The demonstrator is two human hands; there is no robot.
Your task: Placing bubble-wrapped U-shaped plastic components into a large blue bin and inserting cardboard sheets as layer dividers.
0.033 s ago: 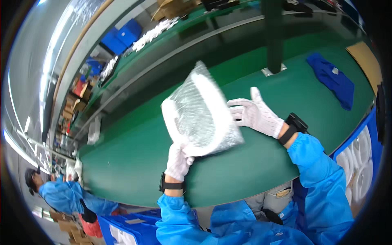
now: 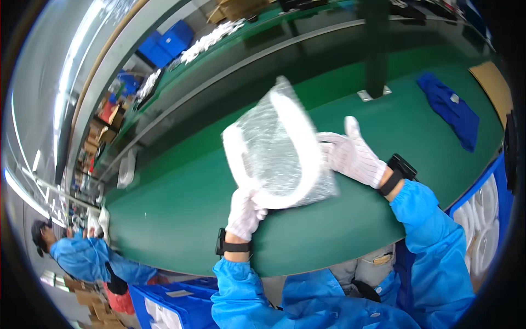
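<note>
A clear plastic bag (image 2: 268, 148) with a white U-shaped piece (image 2: 296, 137) inside is held up over the green table, tilted. My left hand (image 2: 245, 213), in a white glove, grips its lower left edge, with the thumb in front and the other fingers partly hidden. At the bag's right edge is my right hand (image 2: 353, 156), also gloved, thumb raised and fingers stretched toward the bag. Its fingertips meet or pass behind the edge; I cannot tell which.
On the green table (image 2: 181, 230) lie a blue cloth (image 2: 452, 109) at the right and another bagged piece (image 2: 127, 167) at the left. A dark post (image 2: 376, 60) rises behind. Blue bins (image 2: 189, 301) with white pieces stand below the front edge. A co-worker (image 2: 82, 260) sits at far left.
The bagged piece and both my hands have shifted slightly to the right, and the background has also moved a little in view. My left hand keeps its grip.
</note>
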